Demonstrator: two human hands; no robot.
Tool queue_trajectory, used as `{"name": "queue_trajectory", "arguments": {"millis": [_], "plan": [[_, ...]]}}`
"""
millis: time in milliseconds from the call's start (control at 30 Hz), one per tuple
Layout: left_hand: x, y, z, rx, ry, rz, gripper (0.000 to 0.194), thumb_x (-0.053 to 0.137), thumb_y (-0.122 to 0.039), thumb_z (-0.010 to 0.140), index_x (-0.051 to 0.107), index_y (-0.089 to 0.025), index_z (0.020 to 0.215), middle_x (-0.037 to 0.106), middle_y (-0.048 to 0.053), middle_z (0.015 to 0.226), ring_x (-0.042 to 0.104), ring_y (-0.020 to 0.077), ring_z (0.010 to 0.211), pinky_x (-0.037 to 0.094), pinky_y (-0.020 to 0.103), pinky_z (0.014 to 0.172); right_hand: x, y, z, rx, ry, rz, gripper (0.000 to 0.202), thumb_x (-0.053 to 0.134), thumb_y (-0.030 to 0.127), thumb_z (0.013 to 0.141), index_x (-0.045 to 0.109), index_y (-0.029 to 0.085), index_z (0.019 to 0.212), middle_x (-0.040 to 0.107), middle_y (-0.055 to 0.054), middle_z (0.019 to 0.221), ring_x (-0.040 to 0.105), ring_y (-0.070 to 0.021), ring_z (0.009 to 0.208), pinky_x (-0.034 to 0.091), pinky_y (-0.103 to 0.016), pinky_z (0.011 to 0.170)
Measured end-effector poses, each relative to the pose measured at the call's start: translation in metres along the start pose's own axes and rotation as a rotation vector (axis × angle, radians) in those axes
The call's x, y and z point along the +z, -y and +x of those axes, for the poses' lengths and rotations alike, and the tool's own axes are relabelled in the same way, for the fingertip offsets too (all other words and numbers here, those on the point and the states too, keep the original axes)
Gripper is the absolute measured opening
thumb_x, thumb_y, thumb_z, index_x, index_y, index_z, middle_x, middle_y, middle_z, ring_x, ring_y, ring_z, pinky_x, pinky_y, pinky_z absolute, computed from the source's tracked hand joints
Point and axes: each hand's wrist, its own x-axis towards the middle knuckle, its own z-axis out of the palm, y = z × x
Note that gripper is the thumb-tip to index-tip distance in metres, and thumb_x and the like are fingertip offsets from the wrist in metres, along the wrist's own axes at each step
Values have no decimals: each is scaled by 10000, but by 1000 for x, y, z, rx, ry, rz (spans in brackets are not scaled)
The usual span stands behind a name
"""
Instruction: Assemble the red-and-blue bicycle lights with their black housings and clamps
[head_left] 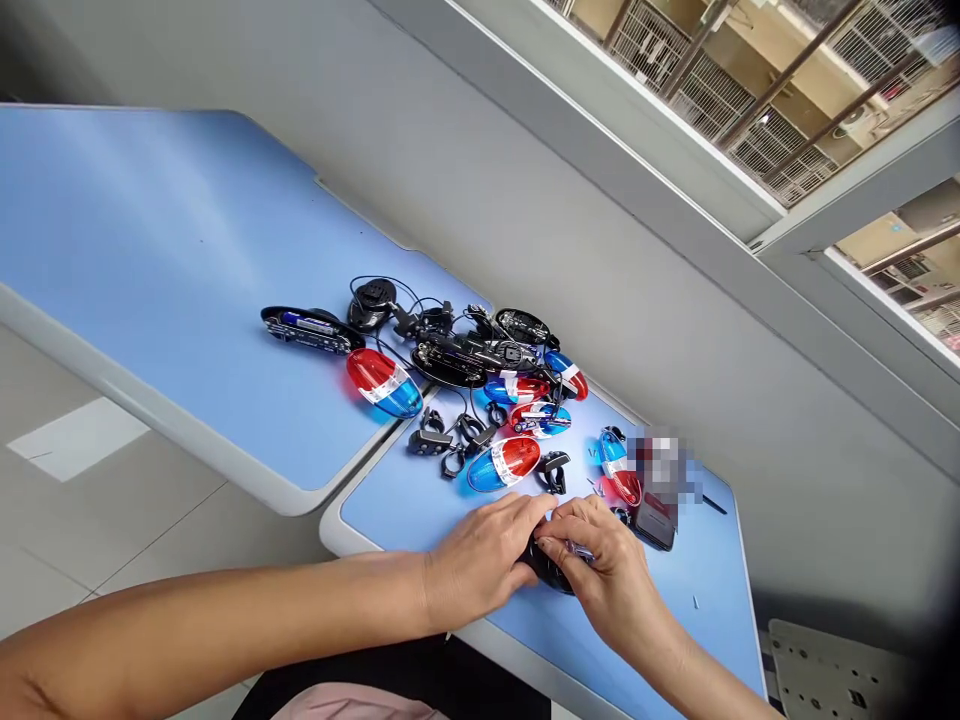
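My left hand (487,552) is closed around one side of a black oval housing (551,572) at the front edge of the blue table. Over the same housing, my right hand (604,552) has its thumb and fingers pinched together. Whatever lies between those fingertips is hidden or too small to make out. Just beyond my hands are a red-and-blue lens cover (504,465) and a black ring clamp (553,472). To the right, another red-and-blue cover (619,468) rests near a dark phone (656,522).
Black light housings with wires and circuit boards (450,358) form a pile across the joint of two blue tables (150,250). A red-and-blue cover (384,383) sits left of it. One small screw (695,602) lies at the right. A wall and window border the far side.
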Motion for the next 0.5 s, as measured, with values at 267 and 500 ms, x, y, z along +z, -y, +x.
{"name": "queue_trajectory", "arguments": {"millis": [267, 500], "plan": [[2, 2, 1, -9, 7, 4, 632, 674, -89, 778, 387, -209, 1327, 636, 77, 1172, 600, 261, 1074, 497, 379, 901, 2, -1, -1, 4, 28, -99, 207, 533, 237, 929, 705, 258, 814, 655, -27, 799, 551, -197, 780, 434, -309, 658], [1, 0, 3, -10, -4, -3, 584, 674, -86, 785, 418, -211, 1295, 632, 71, 1194, 601, 250, 1065, 493, 368, 904, 3, 2, 3, 90, 76, -194, 75, 618, 181, 858, 656, 245, 846, 645, -9, 840, 583, -205, 823, 417, -300, 643]]}}
